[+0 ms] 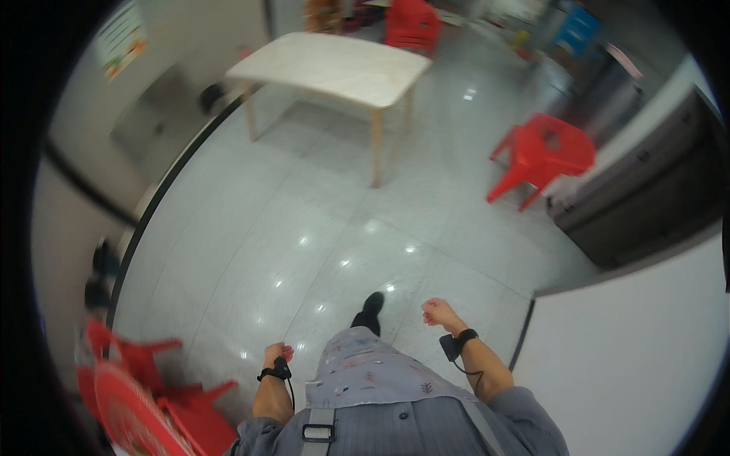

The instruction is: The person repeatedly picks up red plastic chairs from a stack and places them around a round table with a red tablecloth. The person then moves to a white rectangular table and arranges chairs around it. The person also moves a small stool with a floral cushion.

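I am on my feet over a pale tiled floor (319, 228), one dark shoe (372, 302) showing in front of my patterned grey apron (372, 365). At my left side hangs my left hand (278, 353), its fingers curled in and no object visible in them. My right hand (439, 311) is held out to the right of the apron, loosely closed, also with no object visible. Each wrist wears a black strap with a small box and a cable. Neither hand touches anything around it.
A white-topped table (334, 67) with wooden legs stands ahead. A red plastic stool (544, 152) is at the right, by a dark cabinet (654, 182). A white panel (631, 349) borders my right. Red chairs (144, 387) stand at the lower left; another red chair (411, 26) is behind the table.
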The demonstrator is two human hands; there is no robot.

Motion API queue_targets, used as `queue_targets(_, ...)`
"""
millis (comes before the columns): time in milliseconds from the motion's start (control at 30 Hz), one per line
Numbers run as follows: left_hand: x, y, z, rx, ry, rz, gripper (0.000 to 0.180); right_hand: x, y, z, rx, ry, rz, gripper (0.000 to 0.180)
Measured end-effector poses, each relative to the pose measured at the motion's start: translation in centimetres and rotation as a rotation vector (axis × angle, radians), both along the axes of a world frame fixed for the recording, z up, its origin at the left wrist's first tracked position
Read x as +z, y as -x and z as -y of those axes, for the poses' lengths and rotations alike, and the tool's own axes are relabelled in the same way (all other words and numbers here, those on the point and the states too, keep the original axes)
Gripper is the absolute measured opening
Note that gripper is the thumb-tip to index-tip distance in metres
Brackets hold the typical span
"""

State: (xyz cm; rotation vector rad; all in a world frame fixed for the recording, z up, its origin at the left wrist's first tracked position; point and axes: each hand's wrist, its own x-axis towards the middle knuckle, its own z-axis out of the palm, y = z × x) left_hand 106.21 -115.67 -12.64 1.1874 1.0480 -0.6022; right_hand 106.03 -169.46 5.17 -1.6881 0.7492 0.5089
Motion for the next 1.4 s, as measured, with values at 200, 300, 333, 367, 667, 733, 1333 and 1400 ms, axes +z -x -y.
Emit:
queue_targets(200,2.6,-20.1,12.8,-0.321,0.054,0.097,0.02,-0.4,1.5,10.3,-0.179,0.255,-0.059,0.02)
queue_targets(300,3.3,-29.3,18.2,-0.574,0.077,0.192,0.02,0.1,3.0,11.4,-0.385,0.242,0.016,0.021)
queue_targets(333,4.9,-31.9,21.0,-0.661,0.102,0.251,0.019,-0.4,4.5,12.1,-0.451,0.201,0.03,0.022)
queue_targets(367,6.4,-33.9,23.9,-0.665,0.102,0.29,0.017,-0.3,5.5,12.6,-0.5,0.158,0.004,0.022)
queue_targets(667,15.6,-40.9,48.4,-0.672,0.377,0.263,0.015,1.2,2.4,22.5,-0.798,-0.025,0.127,0.022)
queue_targets(733,14.8,-40.7,51.8,-0.637,0.428,0.175,0.015,2.1,-0.4,25.2,-0.81,-0.059,0.174,0.019)
queue_targets(1333,19.3,-44.2,78.7,-0.629,0.517,0.102,0.015,16.9,-24.3,53.0,-0.402,0.001,0.367,0.016)
queue_targets(1400,18.2,-45.0,81.1,-0.614,0.521,0.066,0.014,18.6,-25.6,55.7,-0.356,0.038,0.362,0.016)
